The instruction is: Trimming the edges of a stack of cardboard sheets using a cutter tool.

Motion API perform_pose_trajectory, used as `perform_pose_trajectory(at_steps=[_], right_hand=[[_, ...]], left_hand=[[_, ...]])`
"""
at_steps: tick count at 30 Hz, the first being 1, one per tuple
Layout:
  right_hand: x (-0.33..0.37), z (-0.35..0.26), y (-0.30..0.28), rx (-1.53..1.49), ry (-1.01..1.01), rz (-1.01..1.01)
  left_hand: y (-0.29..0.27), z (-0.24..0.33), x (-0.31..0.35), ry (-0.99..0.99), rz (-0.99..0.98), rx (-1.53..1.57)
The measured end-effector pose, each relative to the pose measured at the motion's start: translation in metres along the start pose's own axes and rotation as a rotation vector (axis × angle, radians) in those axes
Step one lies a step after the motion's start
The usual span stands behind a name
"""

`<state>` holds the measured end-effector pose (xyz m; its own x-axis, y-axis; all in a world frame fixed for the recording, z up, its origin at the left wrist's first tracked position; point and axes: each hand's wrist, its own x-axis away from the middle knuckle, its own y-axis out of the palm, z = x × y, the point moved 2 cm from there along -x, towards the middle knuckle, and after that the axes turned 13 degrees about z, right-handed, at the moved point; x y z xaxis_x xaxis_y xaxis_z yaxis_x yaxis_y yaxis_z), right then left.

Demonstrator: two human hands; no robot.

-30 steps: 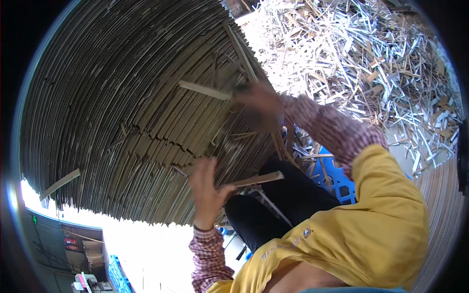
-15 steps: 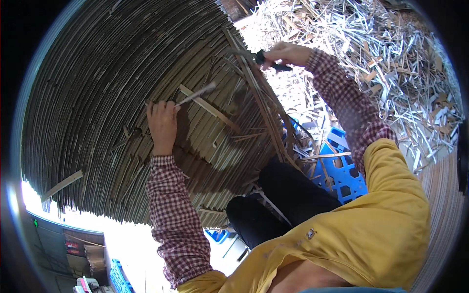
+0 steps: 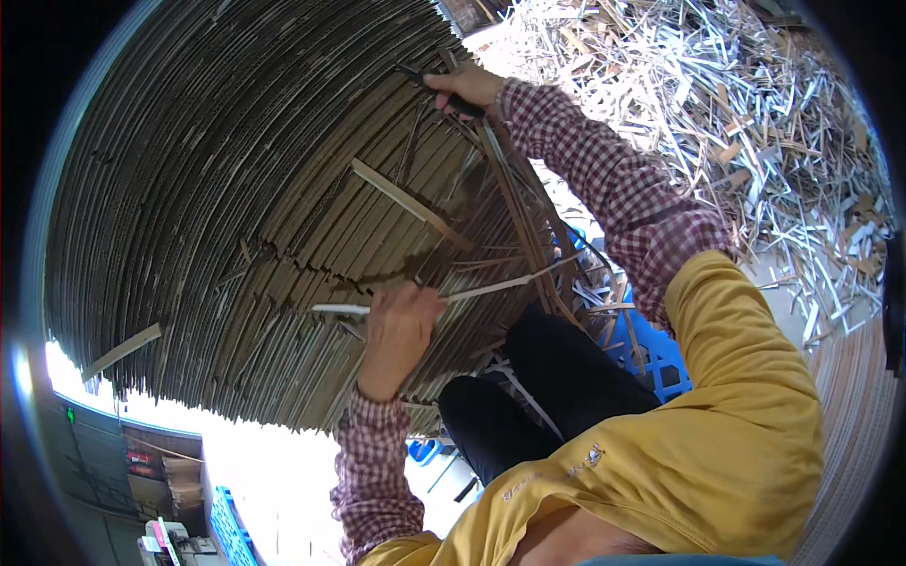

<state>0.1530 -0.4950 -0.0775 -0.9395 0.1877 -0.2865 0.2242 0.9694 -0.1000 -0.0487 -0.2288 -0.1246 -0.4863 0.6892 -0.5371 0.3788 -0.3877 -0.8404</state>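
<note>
Person trimming a big stack of cardboard sheets

The right hand is gripping a dark-handled tool at the stack's top edge, the left hand is closing on a pale strip pulled from the face; drawing it straight looks safest. The blue crate below is holding loose strips

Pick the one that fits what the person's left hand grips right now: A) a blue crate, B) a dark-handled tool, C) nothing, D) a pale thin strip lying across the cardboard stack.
D: the left hand closes on a pale thin strip lying across the cardboard stack; the right hand holds the dark-handled tool.
</note>
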Motion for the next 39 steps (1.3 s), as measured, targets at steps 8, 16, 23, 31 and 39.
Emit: perform_pose_trajectory(at_steps=[8,16,23,31,39], right_hand=[[0.143,0.048,0.015,0.224,-0.241,-0.182],[0.100,0.009,-0.005,0.238,-0.267,-0.328],[0.036,-0.026,0.045,0.227,-0.256,-0.279],[0.150,0.009,0.083,0.016,-0.315,-0.455],[0.170,0.037,0.045,0.148,-0.300,-0.729]], left_hand=[[-0.035,-0.042,-0.042,-0.054,0.335,-0.396],[-0.015,-0.112,-0.099,0.043,0.442,-0.562],[-0.023,-0.111,-0.054,0.012,0.471,-0.514],[-0.052,-0.095,-0.042,-0.069,0.529,-0.567],[-0.038,-0.101,-0.059,-0.104,0.434,-0.472]])
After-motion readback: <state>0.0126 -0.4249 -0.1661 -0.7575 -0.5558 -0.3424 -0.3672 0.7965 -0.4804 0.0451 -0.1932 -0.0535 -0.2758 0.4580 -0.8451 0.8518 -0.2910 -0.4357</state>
